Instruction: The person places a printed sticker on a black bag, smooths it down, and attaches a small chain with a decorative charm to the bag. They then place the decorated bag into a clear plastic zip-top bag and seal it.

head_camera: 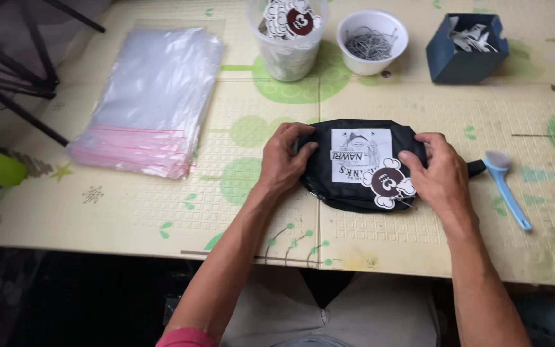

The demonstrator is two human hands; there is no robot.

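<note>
A: Black folded fabric pouch [361, 166] with a white printed label and a round brown-and-white hang tag [388, 183] lies flat on the pale patterned table mat [162, 212], long axis left-right, dead centre in front of them.

B: Grip?

A: Left hand [284, 164] pinches the left end, right hand [441, 173] is clamped on the right end. Both are equally near, one per end. The tag sits nearer the right hand. Light blue plastic brush [507, 187] lies just right of it.
</note>
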